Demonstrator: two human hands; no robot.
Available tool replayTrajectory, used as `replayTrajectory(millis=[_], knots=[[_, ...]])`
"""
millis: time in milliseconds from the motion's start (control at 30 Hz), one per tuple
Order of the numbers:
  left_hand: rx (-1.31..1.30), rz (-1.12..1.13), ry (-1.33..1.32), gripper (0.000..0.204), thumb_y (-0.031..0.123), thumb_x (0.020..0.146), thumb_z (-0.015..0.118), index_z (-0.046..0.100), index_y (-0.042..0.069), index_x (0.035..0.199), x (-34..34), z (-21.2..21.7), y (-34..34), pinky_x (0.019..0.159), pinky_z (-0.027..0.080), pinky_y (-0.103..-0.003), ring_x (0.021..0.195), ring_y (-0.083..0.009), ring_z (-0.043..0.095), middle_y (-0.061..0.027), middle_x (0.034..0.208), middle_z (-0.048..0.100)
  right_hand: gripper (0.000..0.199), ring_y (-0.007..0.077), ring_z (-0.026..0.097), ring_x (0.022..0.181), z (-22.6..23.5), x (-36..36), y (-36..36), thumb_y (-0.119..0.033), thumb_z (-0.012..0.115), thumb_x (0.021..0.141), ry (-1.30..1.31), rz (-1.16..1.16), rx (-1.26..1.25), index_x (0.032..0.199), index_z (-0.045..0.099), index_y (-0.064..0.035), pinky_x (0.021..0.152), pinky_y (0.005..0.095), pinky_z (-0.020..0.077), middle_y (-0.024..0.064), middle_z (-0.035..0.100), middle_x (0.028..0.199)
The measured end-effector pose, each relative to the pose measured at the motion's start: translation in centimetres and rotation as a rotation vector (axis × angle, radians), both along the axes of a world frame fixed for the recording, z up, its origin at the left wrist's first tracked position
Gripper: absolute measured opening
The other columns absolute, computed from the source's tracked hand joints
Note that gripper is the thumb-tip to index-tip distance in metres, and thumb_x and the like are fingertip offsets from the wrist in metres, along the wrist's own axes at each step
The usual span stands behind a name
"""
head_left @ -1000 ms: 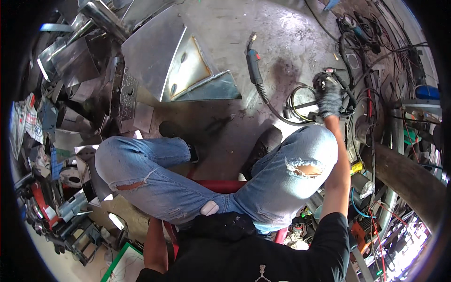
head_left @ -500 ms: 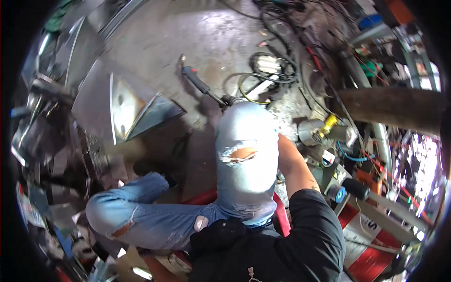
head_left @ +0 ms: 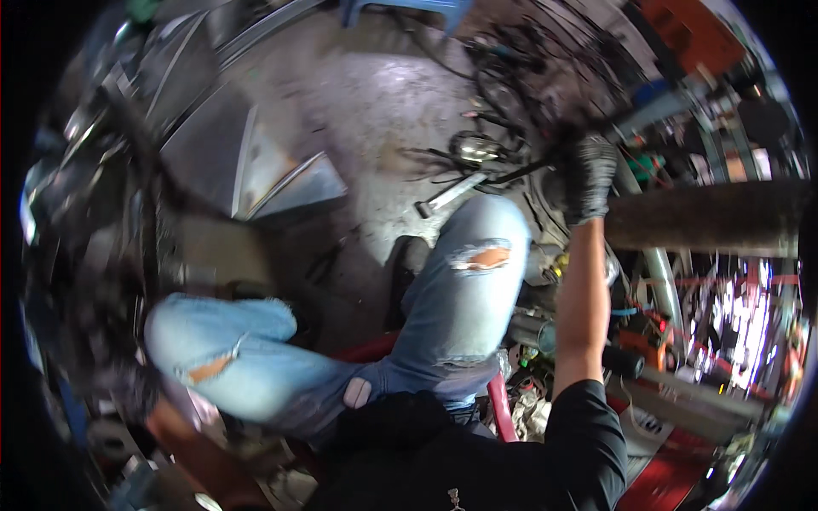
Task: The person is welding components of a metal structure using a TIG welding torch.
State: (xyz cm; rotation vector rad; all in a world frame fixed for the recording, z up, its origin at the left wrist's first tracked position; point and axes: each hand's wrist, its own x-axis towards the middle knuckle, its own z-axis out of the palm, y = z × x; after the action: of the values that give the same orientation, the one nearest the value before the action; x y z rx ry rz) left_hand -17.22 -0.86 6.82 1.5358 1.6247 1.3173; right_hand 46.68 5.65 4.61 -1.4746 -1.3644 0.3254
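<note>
My right hand (head_left: 590, 177), in a dark ribbed glove, is stretched forward past my right knee. Its fingers are curled round something dark and blurred, with a black cable (head_left: 520, 173) running up to it from the left. My left hand (head_left: 128, 387), also dark-gloved, is low at the far left, smeared by motion; its fingers do not show clearly. A large dark blurred shape (head_left: 85, 298) rises beside it, too smeared to name. On the floor ahead of my knees lies a bent sheet-metal piece (head_left: 311, 192) with a sharp raised edge.
A thick brown pipe (head_left: 707, 217) juts in from the right. Tangled cables (head_left: 503, 68) and a pale bar (head_left: 452, 194) lie on the floor. A blue stool (head_left: 409, 8) stands at the far edge. Metal sheets (head_left: 200, 140) lean at left; an orange box (head_left: 690, 34) is far right.
My right hand has come out from beside my knee and reached forward. The black torch with a red switch no longer shows on the floor. My left arm has entered at lower left; my knees have spread.
</note>
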Motion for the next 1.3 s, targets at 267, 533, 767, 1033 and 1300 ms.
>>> replayTrajectory(millis=[267,533,767,1033,1300], knots=[[0.276,-0.609,-0.139,0.03,0.029,0.104,0.075,0.08,0.002,0.116,11.9,6.9,3.6,0.09,0.061,-0.039,0.104,-0.0273,0.077,-0.0148,0.112,0.08,0.048,0.0254,0.072,0.071,10.1,-1.6,4.0,-0.049,0.075,0.104,0.566,0.159,0.438,0.12,0.067,-0.004,0.067,0.044,0.0644,0.0142,0.076,0.102],[0.131,-0.815,-0.056,0.026,0.028,0.1,0.076,0.073,0.003,0.106,19.2,4.1,3.4,0.085,0.057,-0.051,0.095,-0.0405,0.071,-0.0209,0.102,0.071,0.037,0.0236,0.071,0.064,17.0,-7.6,6.6,-0.041,0.08,0.103,0.33,-0.029,0.107,0.108,0.07,-0.0057,0.059,0.0378,0.0586,0.0123,0.075,0.078],[0.058,-0.48,-0.475,0.06,0.029,0.1,0.082,0.059,0.006,0.151,21.9,-0.1,3.3,0.112,0.054,-0.042,0.132,-0.0311,0.069,-0.018,0.14,0.071,0.025,0.0037,0.057,0.068,10.7,-19.9,3.7,-0.029,0.078,0.106,0.07,0.303,-0.468,0.121,0.072,-0.0103,0.058,0.0234,0.042,-0.0046,0.066,0.081],[-0.381,-0.542,-1.251,0.082,0.04,0.102,0.081,0.039,-0.002,0.159,21.8,-5.2,4.6,0.117,0.051,-0.036,0.131,-0.0239,0.067,-0.0158,0.14,0.068,0.046,0.0427,0.075,0.1,4.9,-24.9,7.0,-0.03,0.078,0.099,-1.054,0.85,-0.58,0.131,0.065,0.0009,0.084,0.0489,0.0584,0.0267,0.076,0.104],[-0.426,-0.475,-1.067,0.058,0.027,0.104,0.079,0.053,0.001,0.149,20.9,-8.1,6.3,0.1,0.06,-0.032,0.119,-0.0187,0.071,-0.0118,0.13,0.071,0.048,0.0487,0.071,0.106,2.6,-25.6,9.7,-0.029,0.076,0.096,-1.141,0.941,-0.686,0.129,0.067,0.0039,0.093,0.0553,0.0554,0.0305,0.074,0.106]])
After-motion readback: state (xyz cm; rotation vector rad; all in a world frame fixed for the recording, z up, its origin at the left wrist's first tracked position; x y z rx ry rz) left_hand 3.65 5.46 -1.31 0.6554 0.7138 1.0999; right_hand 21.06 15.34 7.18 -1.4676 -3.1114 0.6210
